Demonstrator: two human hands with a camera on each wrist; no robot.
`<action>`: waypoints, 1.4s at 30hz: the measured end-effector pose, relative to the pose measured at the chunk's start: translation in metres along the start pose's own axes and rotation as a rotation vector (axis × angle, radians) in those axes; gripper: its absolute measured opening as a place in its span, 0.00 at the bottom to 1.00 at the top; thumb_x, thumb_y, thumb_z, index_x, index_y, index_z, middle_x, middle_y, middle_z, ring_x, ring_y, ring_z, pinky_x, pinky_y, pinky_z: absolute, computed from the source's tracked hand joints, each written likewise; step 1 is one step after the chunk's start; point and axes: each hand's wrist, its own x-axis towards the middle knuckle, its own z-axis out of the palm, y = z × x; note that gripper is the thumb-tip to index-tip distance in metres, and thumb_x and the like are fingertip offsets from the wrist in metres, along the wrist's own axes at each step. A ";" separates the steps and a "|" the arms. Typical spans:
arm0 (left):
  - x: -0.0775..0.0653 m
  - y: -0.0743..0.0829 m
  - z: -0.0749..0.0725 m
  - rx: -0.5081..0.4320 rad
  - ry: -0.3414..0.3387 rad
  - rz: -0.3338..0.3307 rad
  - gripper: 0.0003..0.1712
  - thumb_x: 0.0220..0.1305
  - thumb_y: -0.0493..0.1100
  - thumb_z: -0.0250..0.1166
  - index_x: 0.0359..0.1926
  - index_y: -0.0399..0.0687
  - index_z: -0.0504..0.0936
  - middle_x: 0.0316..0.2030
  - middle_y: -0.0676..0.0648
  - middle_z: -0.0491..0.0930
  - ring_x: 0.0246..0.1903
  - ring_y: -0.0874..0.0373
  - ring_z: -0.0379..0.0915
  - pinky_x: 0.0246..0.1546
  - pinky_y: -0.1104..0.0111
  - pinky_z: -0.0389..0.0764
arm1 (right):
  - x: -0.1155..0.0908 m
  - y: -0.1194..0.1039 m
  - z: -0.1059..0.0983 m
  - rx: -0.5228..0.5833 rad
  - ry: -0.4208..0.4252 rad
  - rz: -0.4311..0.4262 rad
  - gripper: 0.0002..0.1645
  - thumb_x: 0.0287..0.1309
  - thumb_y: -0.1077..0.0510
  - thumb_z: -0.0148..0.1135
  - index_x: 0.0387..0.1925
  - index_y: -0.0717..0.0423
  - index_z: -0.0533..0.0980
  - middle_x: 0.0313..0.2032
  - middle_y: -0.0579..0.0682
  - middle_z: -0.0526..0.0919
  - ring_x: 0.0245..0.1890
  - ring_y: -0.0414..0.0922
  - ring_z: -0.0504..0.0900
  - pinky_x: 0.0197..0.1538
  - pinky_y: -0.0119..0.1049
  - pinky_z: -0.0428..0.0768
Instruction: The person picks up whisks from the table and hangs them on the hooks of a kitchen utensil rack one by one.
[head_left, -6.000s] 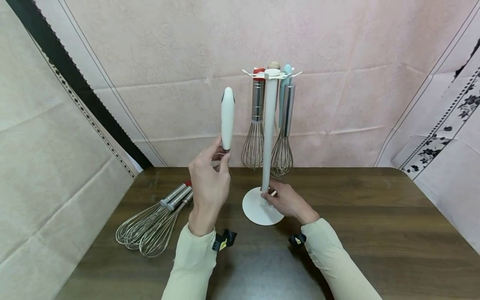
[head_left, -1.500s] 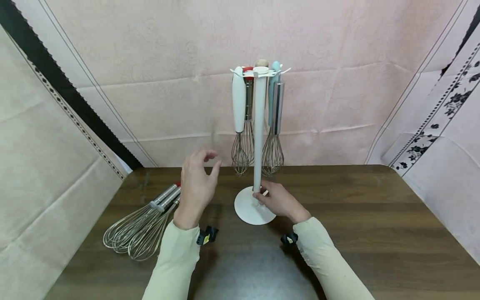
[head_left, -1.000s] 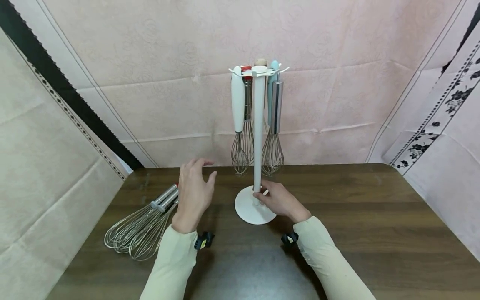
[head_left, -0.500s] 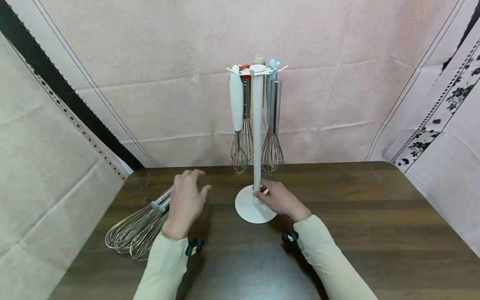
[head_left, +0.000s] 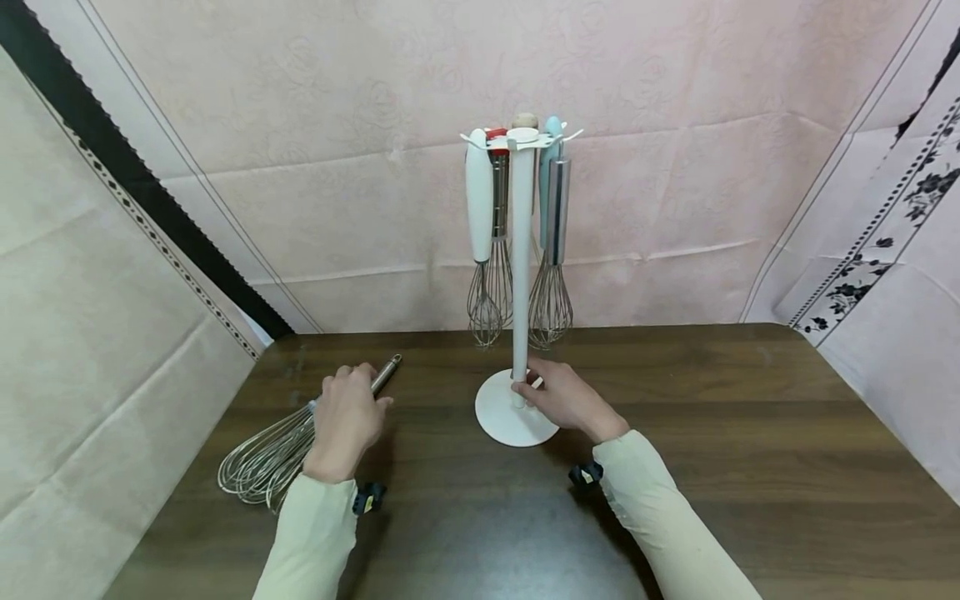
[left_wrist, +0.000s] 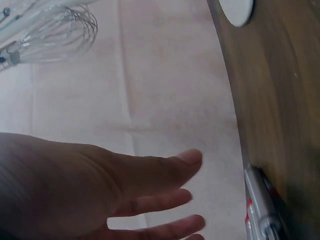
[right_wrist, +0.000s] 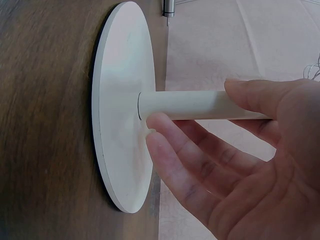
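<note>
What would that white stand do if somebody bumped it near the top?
The white stand would probably tip before sliding: it is tall and slim, with whisks hanging from its top. Its wide, flat base likely resists gentle nudges. The whisks may well swing, since their wire ends hang free.

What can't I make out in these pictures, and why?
Head view: the loose whisks, partly hidden by the left hand; number unclear.
Head view: most of the beige-topped utensil, hidden by the pole.
Left wrist view: part of the base, cut off by the top edge; the hanging whisk, blurred.
Right wrist view: most of a metal handle, cut off by the top edge.
</note>
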 end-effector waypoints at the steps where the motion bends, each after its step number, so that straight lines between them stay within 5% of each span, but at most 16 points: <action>1: 0.000 -0.003 0.000 0.008 -0.011 -0.010 0.25 0.68 0.44 0.69 0.60 0.33 0.77 0.52 0.30 0.78 0.53 0.31 0.72 0.48 0.41 0.77 | 0.000 0.000 0.000 0.001 -0.002 -0.002 0.16 0.74 0.52 0.59 0.57 0.52 0.77 0.46 0.53 0.86 0.44 0.48 0.87 0.42 0.42 0.85; 12: 0.007 -0.024 0.001 0.089 -0.136 -0.153 0.25 0.67 0.45 0.68 0.56 0.28 0.78 0.50 0.27 0.77 0.52 0.28 0.72 0.48 0.39 0.78 | 0.001 0.001 -0.001 0.008 -0.006 -0.027 0.17 0.74 0.52 0.58 0.58 0.54 0.77 0.46 0.54 0.86 0.43 0.48 0.87 0.42 0.41 0.85; 19: 0.012 -0.034 0.000 0.100 -0.209 -0.163 0.12 0.70 0.41 0.64 0.33 0.34 0.80 0.34 0.32 0.80 0.31 0.40 0.78 0.30 0.51 0.80 | 0.000 0.000 -0.002 0.005 -0.004 -0.040 0.18 0.74 0.52 0.58 0.59 0.54 0.76 0.47 0.55 0.86 0.43 0.49 0.87 0.42 0.42 0.85; 23: 0.013 -0.037 0.002 0.097 -0.249 -0.188 0.11 0.70 0.38 0.61 0.29 0.37 0.78 0.31 0.35 0.80 0.28 0.44 0.77 0.30 0.53 0.78 | 0.001 0.000 -0.002 0.005 -0.002 -0.026 0.18 0.74 0.52 0.58 0.59 0.55 0.76 0.47 0.55 0.86 0.43 0.48 0.87 0.43 0.42 0.85; 31: 0.015 -0.042 0.010 0.118 -0.227 -0.218 0.05 0.63 0.32 0.60 0.37 0.33 0.80 0.44 0.25 0.82 0.42 0.34 0.82 0.42 0.43 0.83 | 0.001 0.000 -0.001 0.009 -0.007 -0.024 0.18 0.74 0.53 0.58 0.60 0.55 0.76 0.47 0.55 0.86 0.44 0.49 0.87 0.43 0.43 0.85; 42: 0.016 -0.046 0.013 0.115 -0.209 -0.209 0.05 0.62 0.28 0.60 0.29 0.36 0.77 0.29 0.34 0.82 0.26 0.46 0.79 0.28 0.52 0.79 | 0.001 0.000 -0.001 0.007 -0.011 -0.027 0.18 0.74 0.53 0.58 0.60 0.55 0.76 0.47 0.55 0.86 0.43 0.48 0.87 0.43 0.43 0.85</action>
